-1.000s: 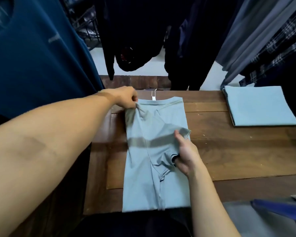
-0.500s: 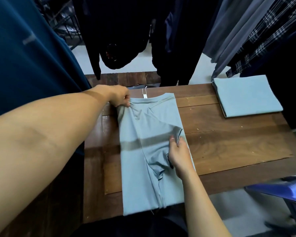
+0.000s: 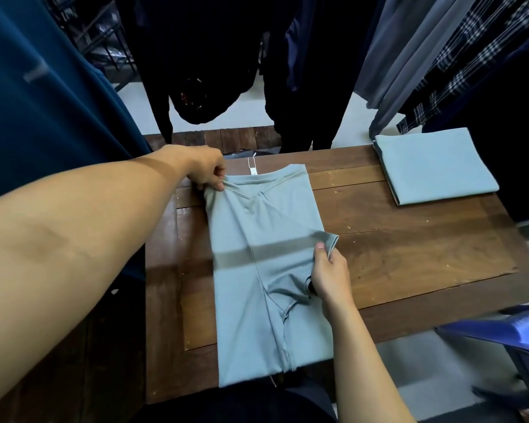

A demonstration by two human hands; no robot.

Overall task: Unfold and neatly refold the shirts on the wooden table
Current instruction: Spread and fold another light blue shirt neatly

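Observation:
A pale grey-blue shirt (image 3: 257, 285) lies lengthwise on the wooden table (image 3: 409, 254), folded into a long narrow strip, collar at the far end, hem hanging over the near edge. My left hand (image 3: 205, 172) pinches the far left shoulder corner by the collar. My right hand (image 3: 327, 273) grips the folded sleeve edge at the shirt's right side, thumb on top. A second shirt (image 3: 434, 166) of the same colour lies folded into a neat rectangle at the table's far right corner.
Dark garments (image 3: 242, 56) hang beyond the table's far edge, a teal one (image 3: 43, 87) hangs at the left, and grey and plaid ones (image 3: 455, 50) hang at the right. A blue plastic stool (image 3: 507, 331) stands at the right, beside the table's near corner.
The view has shifted a little. My right hand has slid slightly outward with the sleeve edge, which now sticks out past the shirt's right side. My left hand keeps its pinch on the shoulder.

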